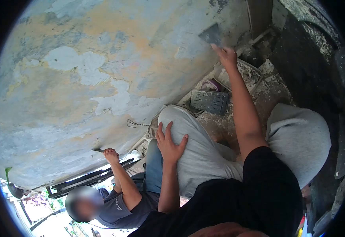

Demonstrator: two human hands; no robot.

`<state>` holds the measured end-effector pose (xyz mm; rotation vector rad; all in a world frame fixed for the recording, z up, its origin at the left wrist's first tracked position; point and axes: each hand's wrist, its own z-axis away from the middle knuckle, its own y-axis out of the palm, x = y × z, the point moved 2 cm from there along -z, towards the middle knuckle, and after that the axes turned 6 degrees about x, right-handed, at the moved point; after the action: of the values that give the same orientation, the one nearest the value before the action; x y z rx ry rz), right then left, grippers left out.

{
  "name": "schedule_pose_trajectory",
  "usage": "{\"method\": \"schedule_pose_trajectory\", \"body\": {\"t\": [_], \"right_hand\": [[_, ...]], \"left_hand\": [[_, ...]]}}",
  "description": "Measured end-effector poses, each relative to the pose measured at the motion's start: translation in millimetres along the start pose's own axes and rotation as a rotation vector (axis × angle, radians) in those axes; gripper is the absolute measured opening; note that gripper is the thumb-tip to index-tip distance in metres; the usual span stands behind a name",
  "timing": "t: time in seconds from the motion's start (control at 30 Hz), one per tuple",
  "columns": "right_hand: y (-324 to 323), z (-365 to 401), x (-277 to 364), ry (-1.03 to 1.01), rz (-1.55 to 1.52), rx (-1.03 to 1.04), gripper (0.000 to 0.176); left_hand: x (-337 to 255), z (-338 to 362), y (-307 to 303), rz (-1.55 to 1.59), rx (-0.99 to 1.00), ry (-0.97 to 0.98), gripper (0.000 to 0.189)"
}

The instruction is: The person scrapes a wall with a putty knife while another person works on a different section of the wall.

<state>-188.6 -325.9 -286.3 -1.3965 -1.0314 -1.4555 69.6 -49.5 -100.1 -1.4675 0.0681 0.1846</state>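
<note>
My right hand (227,57) is closed around a wide flat scraper (212,34), whose blade lies against the wall (141,51) near the upper right. Patches of peeling paint in grey, blue and orange cover this wall. Fingers apart, my left hand (171,144) rests on the knee of my light grey trousers (198,148) and holds nothing.
A co-worker (129,197) at the lower left holds a thin tool (97,150) to the wall. Below the scraper are a dark perforated basket (209,101) and debris. A bent wire (137,124) sticks out near my left knee. A dark panel (304,67) stands right.
</note>
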Motion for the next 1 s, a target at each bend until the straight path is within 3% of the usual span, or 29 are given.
{"method": "schedule_pose_trajectory", "body": {"t": [0.07,0.1,0.37,0.4,0.47,0.57,0.7,0.77,0.87,1.0], "right_hand": [[1.5,9.6,-30.0,0.208,0.069,0.032,0.071],[4.6,6.0,-24.4,0.204,0.061,0.027,0.071],[11.9,-13.3,74.7,-0.076,-0.109,0.011,0.075],[10.3,-12.0,71.9,-0.088,-0.112,0.014,0.075],[3.3,-1.9,35.1,0.155,-0.062,0.039,0.075],[6.3,10.4,-36.9,0.234,0.051,-0.025,0.074],[9.9,11.8,-8.0,0.174,-0.07,-0.025,0.074],[7.9,0.2,47.8,0.051,-0.182,0.011,0.074],[12.1,-15.1,65.6,0.007,-0.155,0.004,0.074],[8.2,-5.5,-6.7,0.12,-0.177,0.029,0.075]], "left_hand": [[2.9,0.7,2.8,-0.013,-0.003,0.0,0.073],[4.2,-0.4,2.6,-0.026,0.009,-0.003,0.073],[6.5,5.1,1.5,0.001,0.008,0.008,0.072],[7.2,3.5,0.8,0.003,0.003,0.005,0.072],[6.5,1.9,-0.2,0.008,-0.004,-0.009,0.072],[7.0,2.6,2.5,0.004,0.004,-0.018,0.072],[9.4,2.6,2.9,0.005,-0.004,0.017,0.073],[11.2,2.2,4.4,0.0,-0.003,0.025,0.073],[6.5,1.6,1.9,0.0,-0.003,0.01,0.073],[4.5,-0.9,0.5,0.004,0.015,-0.029,0.072]]}}
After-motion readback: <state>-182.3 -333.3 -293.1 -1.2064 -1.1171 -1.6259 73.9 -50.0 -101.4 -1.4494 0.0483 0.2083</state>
